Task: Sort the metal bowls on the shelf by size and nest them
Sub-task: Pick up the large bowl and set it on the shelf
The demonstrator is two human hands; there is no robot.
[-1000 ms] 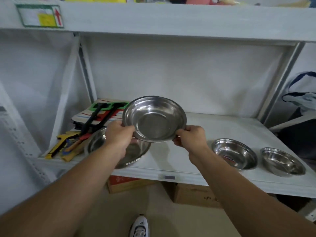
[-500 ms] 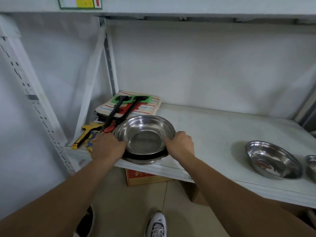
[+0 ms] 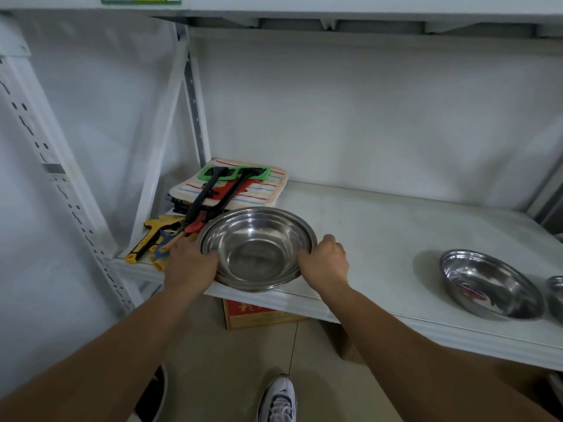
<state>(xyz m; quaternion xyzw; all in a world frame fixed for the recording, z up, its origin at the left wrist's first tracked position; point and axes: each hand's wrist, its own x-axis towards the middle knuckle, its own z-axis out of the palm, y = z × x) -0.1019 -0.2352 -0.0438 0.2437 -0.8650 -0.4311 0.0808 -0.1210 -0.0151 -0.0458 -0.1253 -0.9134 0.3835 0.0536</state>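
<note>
Two metal bowls sit nested (image 3: pixel 256 248) at the front left of the white shelf (image 3: pixel 380 226), the smaller one inside the largest. My left hand (image 3: pixel 190 263) grips the stack's left rim. My right hand (image 3: pixel 324 260) rests against its right rim with fingers curled. A medium metal bowl (image 3: pixel 490 284) stands alone at the right of the shelf. The edge of a small bowl (image 3: pixel 556 295) shows at the frame's right border, mostly cut off.
A striped cloth (image 3: pixel 231 187) with black-handled green tools (image 3: pixel 225 184) lies behind the stack. Yellow and blue tools (image 3: pixel 155 236) lie at the shelf's left end. A cardboard box (image 3: pixel 259 312) stands under the shelf. My shoe (image 3: pixel 278 400) is on the floor.
I lowered the bowl I held in the air into the largest bowl on the shelf. The view shifted left and closer, pushing the two right-hand bowls toward the frame's edge.
</note>
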